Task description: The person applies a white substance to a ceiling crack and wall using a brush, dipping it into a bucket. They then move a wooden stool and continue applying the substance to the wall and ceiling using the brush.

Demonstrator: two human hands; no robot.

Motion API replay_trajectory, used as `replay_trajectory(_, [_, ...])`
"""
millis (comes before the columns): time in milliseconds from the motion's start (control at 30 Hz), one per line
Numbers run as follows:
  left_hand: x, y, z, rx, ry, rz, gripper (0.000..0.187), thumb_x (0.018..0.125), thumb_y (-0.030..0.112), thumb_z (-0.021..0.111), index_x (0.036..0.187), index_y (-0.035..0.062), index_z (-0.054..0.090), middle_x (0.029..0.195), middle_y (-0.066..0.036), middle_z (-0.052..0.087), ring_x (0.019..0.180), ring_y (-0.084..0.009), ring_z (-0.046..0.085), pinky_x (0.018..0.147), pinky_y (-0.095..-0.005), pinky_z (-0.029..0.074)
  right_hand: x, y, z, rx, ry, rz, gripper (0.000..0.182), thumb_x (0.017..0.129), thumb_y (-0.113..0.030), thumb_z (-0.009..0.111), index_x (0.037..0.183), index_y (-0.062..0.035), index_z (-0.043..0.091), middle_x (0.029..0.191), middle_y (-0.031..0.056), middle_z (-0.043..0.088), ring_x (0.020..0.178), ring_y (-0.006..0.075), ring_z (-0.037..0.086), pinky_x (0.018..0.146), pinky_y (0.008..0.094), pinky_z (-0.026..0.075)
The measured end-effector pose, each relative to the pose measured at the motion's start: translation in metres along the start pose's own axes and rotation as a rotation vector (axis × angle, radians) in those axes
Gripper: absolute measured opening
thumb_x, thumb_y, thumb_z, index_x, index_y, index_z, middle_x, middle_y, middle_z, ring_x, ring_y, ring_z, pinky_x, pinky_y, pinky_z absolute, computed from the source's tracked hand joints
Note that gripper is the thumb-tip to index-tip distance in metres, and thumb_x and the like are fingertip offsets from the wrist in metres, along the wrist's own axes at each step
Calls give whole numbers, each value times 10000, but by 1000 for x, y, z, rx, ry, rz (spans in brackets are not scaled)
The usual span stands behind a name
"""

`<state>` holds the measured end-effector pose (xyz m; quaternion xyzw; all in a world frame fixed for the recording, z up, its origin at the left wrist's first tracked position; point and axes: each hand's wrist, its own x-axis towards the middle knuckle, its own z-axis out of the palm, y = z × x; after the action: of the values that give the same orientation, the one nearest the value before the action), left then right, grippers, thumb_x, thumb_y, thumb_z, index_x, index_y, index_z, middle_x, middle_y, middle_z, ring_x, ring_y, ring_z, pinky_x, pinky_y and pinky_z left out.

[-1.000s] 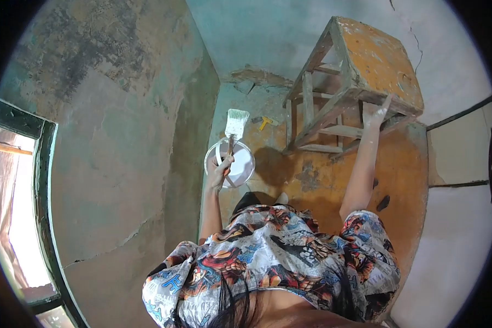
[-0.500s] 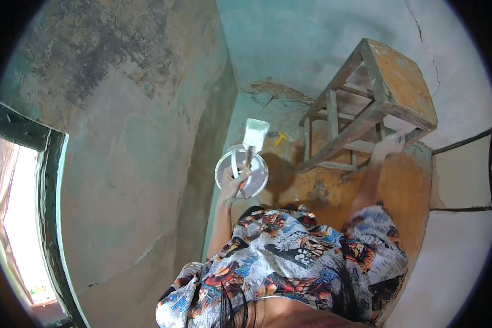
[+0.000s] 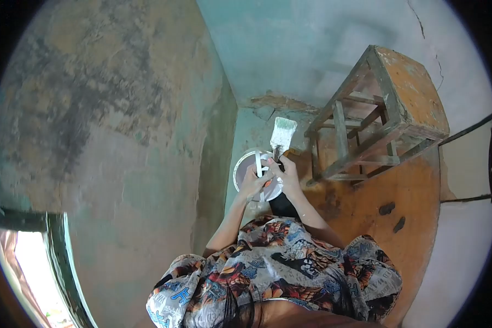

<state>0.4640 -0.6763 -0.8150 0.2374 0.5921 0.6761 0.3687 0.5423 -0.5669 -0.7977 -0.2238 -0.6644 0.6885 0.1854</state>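
Observation:
A wide brush (image 3: 283,134), whitened with paint, points away from me above a round bucket (image 3: 239,174) with a pale rim and a white handle (image 3: 258,162). My left hand (image 3: 251,183) is closed at the bucket's handle, with its fingertips close to my right hand. Around the lower end of the brush my right hand (image 3: 286,176) is closed. Something orange shows between the two hands, too small to name. The fingers partly hide the brush's grip and the bucket's opening.
A worn wooden stool (image 3: 413,87) leans by the far wall at the right. Two dark objects (image 3: 387,208) lie on the orange-brown floor (image 3: 361,218). A peeling wall (image 3: 142,164) rises at the left, with a window (image 3: 33,257) at lower left.
My right hand has come from beside the stool to the brush. The brush and bucket now appear further right in view. The floor's dark objects have come into sight.

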Motion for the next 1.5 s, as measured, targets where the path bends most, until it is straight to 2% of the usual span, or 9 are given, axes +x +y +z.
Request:
replay_trajectory(167, [79, 10, -22, 139, -39, 150, 166, 829, 157, 639, 931, 34, 595, 648, 38, 527, 541, -23, 432, 476, -198, 319, 85, 43, -1, 92, 207, -240, 250, 915, -231, 528, 977, 8, 567, 811, 8, 564, 718, 65, 506, 645, 213, 415])
replay_trajectory(367, [108, 84, 7, -2, 102, -190, 346, 896, 383, 479, 823, 59, 573, 576, 46, 432, 499, -63, 382, 482, -226, 298, 121, -74, -94, 375, 177, 117, 213, 926, -225, 511, 979, -23, 550, 616, -57, 455, 513, 38, 416, 456, 218, 342])
replay_trajectory(533, [177, 108, -1, -30, -148, -151, 398, 914, 427, 388, 768, 73, 496, 531, 22, 379, 471, -73, 362, 461, -233, 277, 194, -94, -183, -441, 156, -101, 171, 891, -168, 532, 864, -3, 568, 566, 7, 451, 455, 83, 383, 425, 272, 311])
replay_trajectory(633, [208, 104, -20, 90, -145, -139, 404, 916, 430, 376, 755, 81, 497, 526, 23, 391, 475, -75, 373, 463, -239, 284, 206, -128, -188, -569, 139, 77, 162, 870, -149, 536, 849, 9, 564, 550, 58, 436, 467, 114, 435, 461, 302, 364])
replay_trajectory(900, [282, 125, -93, 431, -102, 128, 272, 890, 318, 421, 894, 69, 530, 736, -17, 511, 623, -127, 465, 542, -262, 363, 225, -184, -157, -852, 15, -136, 277, 852, -226, 566, 1041, -29, 612, 906, 213, 619, 832, 373, 582, 736, 398, 444])
replay_trajectory(1033, [310, 146, -116, 546, -194, 140, 138, 834, 192, 539, 817, 58, 509, 770, -104, 537, 722, -269, 530, 633, -355, 422, 247, -205, -140, -1021, -108, -361, 246, 834, -237, 569, 963, -40, 640, 832, 189, 614, 784, 346, 588, 712, 409, 451])
replay_trajectory(1167, [304, 207, -91, 84, -127, 116, 267, 878, 311, 409, 802, 62, 469, 632, 34, 372, 480, -37, 315, 396, -191, 224, 271, -238, -99, -1264, -238, -444, 186, 795, -200, 587, 888, -54, 653, 778, 148, 610, 718, 321, 578, 662, 404, 443])
replay_trajectory(1333, [315, 227, -85, -21, -212, 128, 247, 889, 292, 379, 802, 69, 436, 623, 28, 349, 477, -42, 304, 399, -201, 204, 320, -201, -61, -1360, -379, -851, 131, 783, -191, 570, 746, -79, 627, 677, 107, 596, 632, 295, 596, 575, 402, 454])
replay_trajectory(1500, [326, 233, -74, -29, -141, 96, 273, 888, 280, 377, 1012, 39, 403, 618, 9, 389, 473, -58, 345, 408, -207, 215, 357, -160, -20, -1572, -472, -864, 69, 747, -142, 582, 716, -88, 612, 654, 47, 600, 621, 210, 616, 553, 368, 462])
